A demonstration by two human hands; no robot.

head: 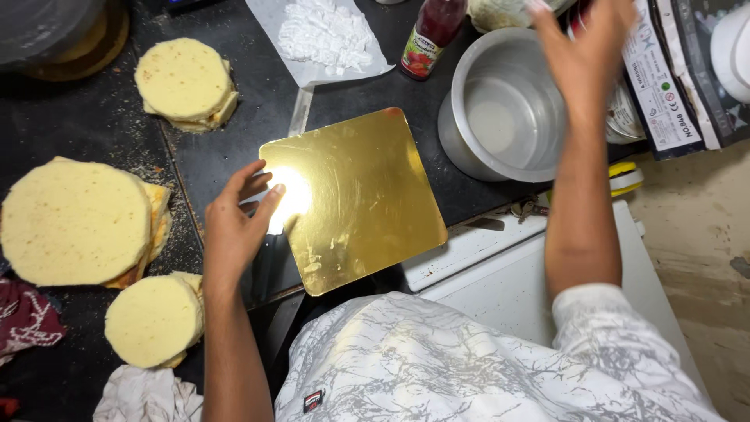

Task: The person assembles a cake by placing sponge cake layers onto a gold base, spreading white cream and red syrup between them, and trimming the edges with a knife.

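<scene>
The person's left hand [234,223] is resting on the left edge of a square, shiny gold cake board [355,199], its fingers loosely spread and the fingertips touching the board where a bright glare is showing. The board is lying flat and slightly turned on the dark worktop [94,117], near the middle of the scene, with its near corner reaching the worktop's near edge.

The right hand [586,51] is reaching far and to the right, above the far rim of a round, empty metal pot [504,109] that is standing just right of the board. Its fingers are blurred; whether they are gripping anything cannot be told.

To the left, three stacks of round, pale yellow sponge cake layers are sitting on the worktop: a large one [74,223] at the left edge, a smaller one [155,320] near it toward the person, and another [186,82] farther away. A white sheet with a heap of white powder [324,35] is lying at the far side, with a red-filled bottle [430,35] just right of it. The person is wearing a white marbled shirt [437,367].
</scene>
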